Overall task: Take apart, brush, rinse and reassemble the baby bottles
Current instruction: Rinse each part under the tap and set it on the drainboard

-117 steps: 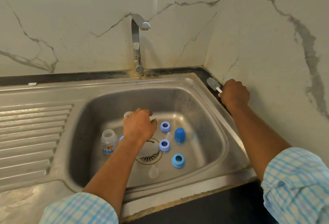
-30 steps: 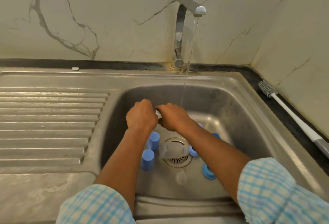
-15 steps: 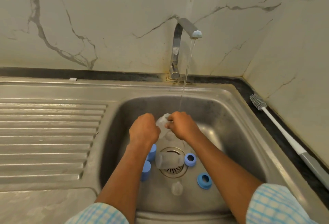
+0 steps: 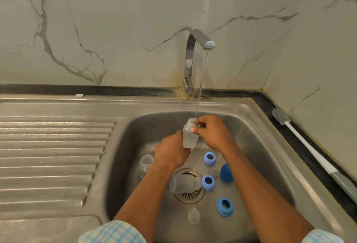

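Observation:
A clear baby bottle [image 4: 189, 135] is held upright under the thin stream from the tap [image 4: 195, 59]. My left hand [image 4: 171, 151] grips its base and my right hand [image 4: 209, 131] pinches its neck near the rim. In the sink basin [image 4: 131, 165] a second clear bottle [image 4: 183, 184] lies across the drain, and a third [image 4: 145, 163] stands at the left, partly behind my left forearm. Three blue collar rings [image 4: 209, 158] [image 4: 208, 182] [image 4: 224, 206], a blue cap [image 4: 226, 172] and a clear teat [image 4: 193, 216] lie on the basin floor.
A white-handled bottle brush [image 4: 301, 140] lies on the dark counter strip along the right wall. The ribbed steel drainboard [image 4: 52, 155] stretches to the left of the basin. Marble-patterned walls close in behind and to the right.
The tap was turned on and the brush laid down on the right. My hands have lifted the bottle upright so the stream now reaches its mouth.

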A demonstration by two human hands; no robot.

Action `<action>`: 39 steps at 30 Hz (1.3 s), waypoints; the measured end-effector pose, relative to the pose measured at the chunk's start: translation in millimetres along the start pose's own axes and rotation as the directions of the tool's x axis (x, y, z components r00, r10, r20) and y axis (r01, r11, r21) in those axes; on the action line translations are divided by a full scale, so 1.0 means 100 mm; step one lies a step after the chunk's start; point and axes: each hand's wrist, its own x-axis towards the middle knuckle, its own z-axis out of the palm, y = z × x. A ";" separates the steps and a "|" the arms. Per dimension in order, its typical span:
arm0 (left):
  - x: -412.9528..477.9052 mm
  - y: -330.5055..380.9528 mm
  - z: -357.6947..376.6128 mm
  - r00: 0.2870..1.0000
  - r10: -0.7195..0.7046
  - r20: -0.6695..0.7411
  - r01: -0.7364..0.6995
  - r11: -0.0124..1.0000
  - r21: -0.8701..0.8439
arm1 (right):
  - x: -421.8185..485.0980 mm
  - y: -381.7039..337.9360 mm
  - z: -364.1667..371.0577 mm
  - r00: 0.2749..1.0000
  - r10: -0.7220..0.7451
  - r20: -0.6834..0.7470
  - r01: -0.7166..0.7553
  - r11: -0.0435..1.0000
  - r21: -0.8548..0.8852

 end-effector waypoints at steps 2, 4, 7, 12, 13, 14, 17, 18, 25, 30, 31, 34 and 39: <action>0.02 0.04 0.01 0.999 -0.008 -0.045 0.008 1.000 -0.017 | 0.02 -0.02 -0.02 0.999 -0.013 -0.040 0.016 0.997 0.073; 0.03 0.05 0.01 0.996 -0.026 -0.091 0.022 0.999 -0.046 | 0.04 -0.02 -0.01 0.997 -0.018 -0.078 0.031 0.987 0.161; 0.04 0.08 0.02 0.991 -0.042 -0.129 0.031 0.996 -0.087 | 0.04 0.00 0.01 0.993 0.017 -0.115 0.015 0.963 0.271; 0.03 0.13 0.02 0.985 -0.028 -0.170 0.003 0.989 -0.148 | 0.03 0.04 -0.01 0.985 0.048 -0.164 0.017 0.926 0.378; 0.03 0.14 0.02 0.984 -0.030 -0.177 0.003 0.989 -0.150 | 0.03 0.04 -0.02 0.986 0.056 -0.157 0.012 0.917 0.400; 0.03 0.14 0.01 0.982 -0.029 -0.187 0.001 0.989 -0.149 | 0.02 0.04 -0.02 0.987 0.059 -0.148 0.007 0.910 0.415; 0.02 0.13 0.00 0.976 -0.016 -0.218 -0.017 0.989 -0.146 | 0.00 0.07 -0.03 0.994 0.059 -0.088 -0.015 0.899 0.437; 0.01 0.13 -0.01 0.975 -0.009 -0.224 -0.025 0.988 -0.149 | -0.01 0.08 -0.03 0.997 0.049 -0.053 -0.022 0.903 0.429; 0.03 0.11 0.00 0.983 -0.017 -0.180 -0.014 0.985 -0.169 | 0.00 0.10 0.00 1.000 0.026 0.009 -0.027 0.953 0.301; 0.06 0.04 0.03 0.990 -0.086 -0.110 0.084 0.996 -0.027 | 0.01 0.13 0.06 0.999 0.045 -0.025 -0.041 0.992 0.121; 0.06 0.02 0.03 0.989 -0.103 -0.105 0.101 0.995 -0.022 | 0.01 0.11 0.07 0.998 0.038 -0.053 -0.031 0.991 0.129; 0.08 -0.01 0.03 0.987 -0.121 -0.108 0.117 0.992 -0.037 | 0.04 0.09 0.06 0.999 0.009 -0.037 -0.002 0.983 0.182; 0.11 -0.02 0.02 0.982 -0.146 -0.119 0.133 0.985 -0.108 | 0.01 0.09 0.10 1.000 0.010 0.002 -0.011 0.997 0.074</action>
